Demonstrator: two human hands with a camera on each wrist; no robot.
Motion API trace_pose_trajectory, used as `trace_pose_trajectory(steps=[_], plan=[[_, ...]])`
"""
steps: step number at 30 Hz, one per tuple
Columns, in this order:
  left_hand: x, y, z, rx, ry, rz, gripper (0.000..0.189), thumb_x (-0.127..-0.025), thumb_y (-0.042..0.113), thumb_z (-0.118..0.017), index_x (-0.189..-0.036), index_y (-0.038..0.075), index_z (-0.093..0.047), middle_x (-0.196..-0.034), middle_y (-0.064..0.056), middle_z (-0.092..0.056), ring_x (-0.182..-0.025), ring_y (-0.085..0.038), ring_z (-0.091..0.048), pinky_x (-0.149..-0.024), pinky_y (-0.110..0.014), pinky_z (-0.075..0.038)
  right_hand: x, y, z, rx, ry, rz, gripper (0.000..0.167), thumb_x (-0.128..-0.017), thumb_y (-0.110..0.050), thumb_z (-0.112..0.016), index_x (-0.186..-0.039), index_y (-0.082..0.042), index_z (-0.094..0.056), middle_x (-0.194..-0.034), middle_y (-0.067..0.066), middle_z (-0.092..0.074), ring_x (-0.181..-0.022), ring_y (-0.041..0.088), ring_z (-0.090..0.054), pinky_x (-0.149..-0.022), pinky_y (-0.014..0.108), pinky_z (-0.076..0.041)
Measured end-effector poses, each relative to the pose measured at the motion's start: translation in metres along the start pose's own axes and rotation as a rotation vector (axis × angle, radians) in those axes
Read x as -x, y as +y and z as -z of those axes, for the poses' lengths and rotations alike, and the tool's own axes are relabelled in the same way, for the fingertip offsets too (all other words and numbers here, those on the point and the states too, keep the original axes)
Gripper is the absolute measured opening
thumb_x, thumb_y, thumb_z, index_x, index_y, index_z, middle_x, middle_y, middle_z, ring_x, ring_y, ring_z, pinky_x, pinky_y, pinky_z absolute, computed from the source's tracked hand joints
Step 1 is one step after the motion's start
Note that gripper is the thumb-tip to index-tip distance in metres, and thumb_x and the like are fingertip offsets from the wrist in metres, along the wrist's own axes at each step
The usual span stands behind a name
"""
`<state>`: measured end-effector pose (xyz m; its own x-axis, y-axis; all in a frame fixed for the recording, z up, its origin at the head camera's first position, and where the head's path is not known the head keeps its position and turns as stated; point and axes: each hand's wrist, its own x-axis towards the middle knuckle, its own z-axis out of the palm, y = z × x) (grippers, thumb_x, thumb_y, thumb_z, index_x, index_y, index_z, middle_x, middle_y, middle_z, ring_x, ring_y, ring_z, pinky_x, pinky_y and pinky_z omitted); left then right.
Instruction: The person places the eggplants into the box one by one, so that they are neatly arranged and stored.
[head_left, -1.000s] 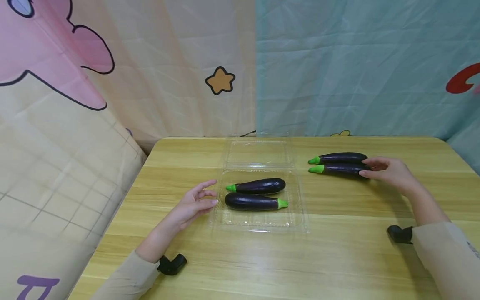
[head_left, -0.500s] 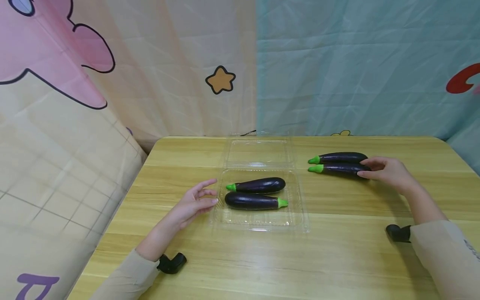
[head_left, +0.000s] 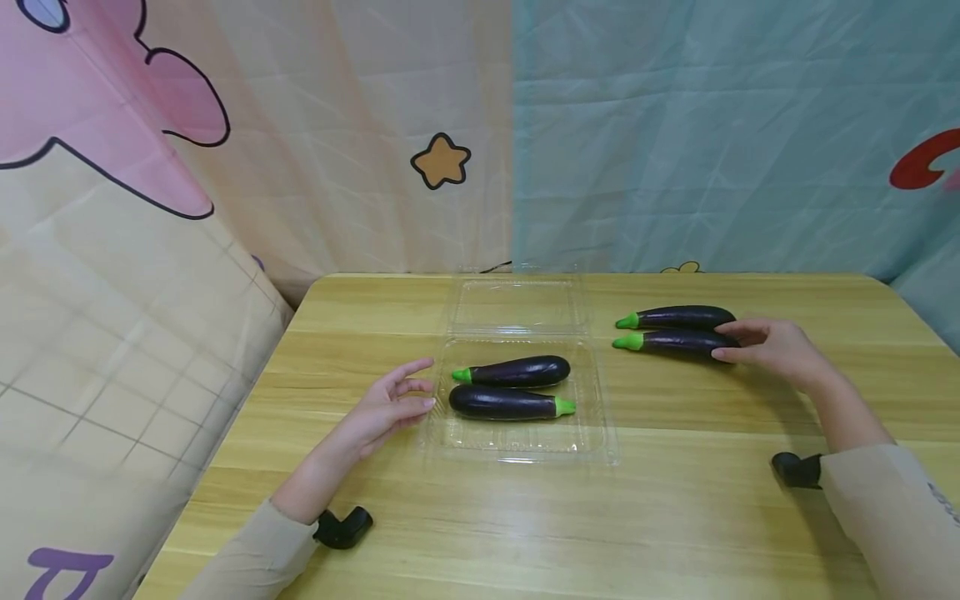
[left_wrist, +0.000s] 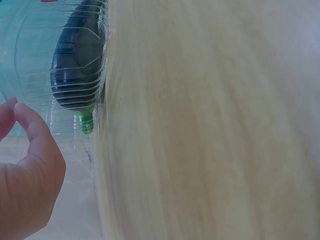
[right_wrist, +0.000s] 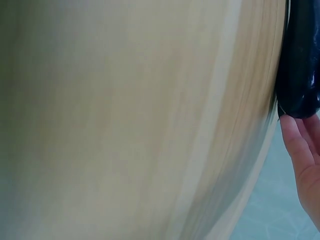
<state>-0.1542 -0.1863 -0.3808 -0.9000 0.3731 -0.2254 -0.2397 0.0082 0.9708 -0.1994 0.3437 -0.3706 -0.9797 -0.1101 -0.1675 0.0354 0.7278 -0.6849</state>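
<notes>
My right hand (head_left: 776, 350) grips the blunt end of the nearer of two eggplants at the back right, thumb on the near side and fingers on the far side. That gripped eggplant (head_left: 671, 342) lies beside the other loose eggplant (head_left: 682, 317), green stems to the left. In the right wrist view the fingers (right_wrist: 300, 150) meet the dark end. My left hand (head_left: 378, 412), fingers loosely spread, is at the left rim of the clear plastic clamshell (head_left: 510, 458). Inside it lie an upper eggplant (head_left: 521, 371), stem left, and a lower eggplant (head_left: 502, 402), stem right.
The clamshell's lid (head_left: 517, 302) lies folded back toward the rear table edge. A printed curtain (head_left: 637, 167) hangs behind the wooden table (head_left: 600, 533). Black wrist-worn devices (head_left: 343, 527) protrude near both sleeves.
The nearer loose eggplant has shifted slightly left with my right hand, its stem now sticking out a little past the other one's. My left hand and the clamshell keep their places.
</notes>
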Motion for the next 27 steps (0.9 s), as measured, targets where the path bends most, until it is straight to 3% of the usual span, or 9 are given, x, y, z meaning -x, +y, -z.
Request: trace_pose_trajectory(steps=[13, 23, 27], plan=[[-0.0004, -0.0008, 0.0003, -0.002, 0.007, -0.001, 0.066, -0.087, -0.004, -0.057, -0.145, 0.003, -0.026, -0.11, -0.01, -0.049, -0.079, -0.009, -0.058, -0.071, -0.021, -0.049, 0.0029, -0.0029, -0.0031, 0.01, -0.008, 0.018, 0.067, -0.084, -0.042, -0.066, -0.131, 0.002, -0.048, -0.13, 0.03, -0.044, -0.118, 0.043, -0.041, -0.089, 0.053, -0.04], [0.0002, 0.0001, 0.0001, 0.003, -0.008, -0.014, 0.066, -0.087, -0.004, -0.057, -0.145, 0.003, -0.025, -0.111, -0.01, -0.048, -0.08, -0.009, -0.059, -0.071, -0.02, -0.049, 0.0053, -0.0057, -0.0033, 0.036, 0.007, 0.026, 0.065, -0.084, -0.042, -0.066, -0.129, 0.0, -0.05, -0.128, 0.027, -0.047, -0.115, 0.038, -0.045, -0.082, 0.037, -0.045], [0.0003, 0.0001, -0.0001, 0.004, -0.007, -0.015, 0.066, -0.087, -0.004, -0.056, -0.145, 0.002, -0.025, -0.11, -0.01, -0.049, -0.081, -0.01, -0.059, -0.071, -0.02, -0.049, 0.0072, -0.0086, -0.0033, 0.028, 0.009, 0.033, 0.064, -0.084, -0.042, -0.066, -0.129, 0.001, -0.051, -0.127, 0.026, -0.048, -0.114, 0.037, -0.044, -0.081, 0.038, -0.045]])
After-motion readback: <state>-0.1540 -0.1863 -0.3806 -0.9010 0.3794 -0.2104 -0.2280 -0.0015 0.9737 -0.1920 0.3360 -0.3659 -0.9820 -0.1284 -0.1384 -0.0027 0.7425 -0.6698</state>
